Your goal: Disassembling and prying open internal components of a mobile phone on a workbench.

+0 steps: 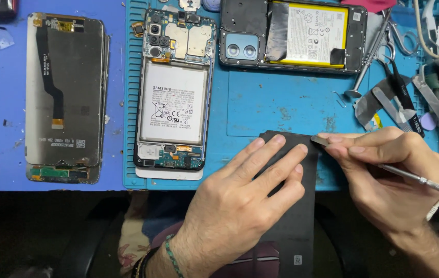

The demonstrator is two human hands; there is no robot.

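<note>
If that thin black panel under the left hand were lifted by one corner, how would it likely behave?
The black panel looks thin and flat, so it would probably flex and feel light. It juts past the blue mat edge; without the left hand pressing, it might tip off. The metal tool in the right hand meets its corner, which could chip.

Left hand (245, 198) flattens black sheet (301, 216); right hand (384, 172) holds spudger (415, 178)

Work surface: blue tabletop (3, 92), lit evenly from above. Blue silicone repair mat (276, 103) lies on it, right of the tabletop's bare stretch. Below the mat's near edge: dark, unlit floor space (34, 231). No walls or windows within view.
</note>
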